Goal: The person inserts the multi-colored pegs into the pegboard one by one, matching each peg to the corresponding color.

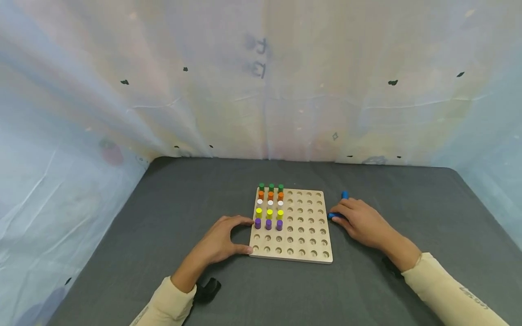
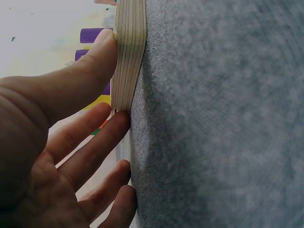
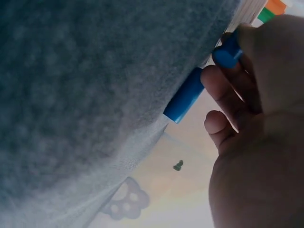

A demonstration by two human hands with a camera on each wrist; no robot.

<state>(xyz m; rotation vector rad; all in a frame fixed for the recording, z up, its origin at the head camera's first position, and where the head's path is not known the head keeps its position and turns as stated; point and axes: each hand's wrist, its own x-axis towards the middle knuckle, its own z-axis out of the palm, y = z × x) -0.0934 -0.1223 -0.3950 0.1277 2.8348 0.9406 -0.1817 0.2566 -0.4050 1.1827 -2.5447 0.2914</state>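
A square wooden pegboard lies on the table, its left columns filled with rows of green, orange, white, yellow and purple pegs. My left hand rests at the board's left side, thumb at the near corner and index finger farther up the edge. Just off the right edge, my right hand pinches a blue peg between thumb and fingers. Another blue peg lies on the cloth beside those fingers.
Dark grey cloth covers the table. A pale patterned curtain hangs behind it and along both sides. Rows of unfilled holes run across the board's right side and near edge.
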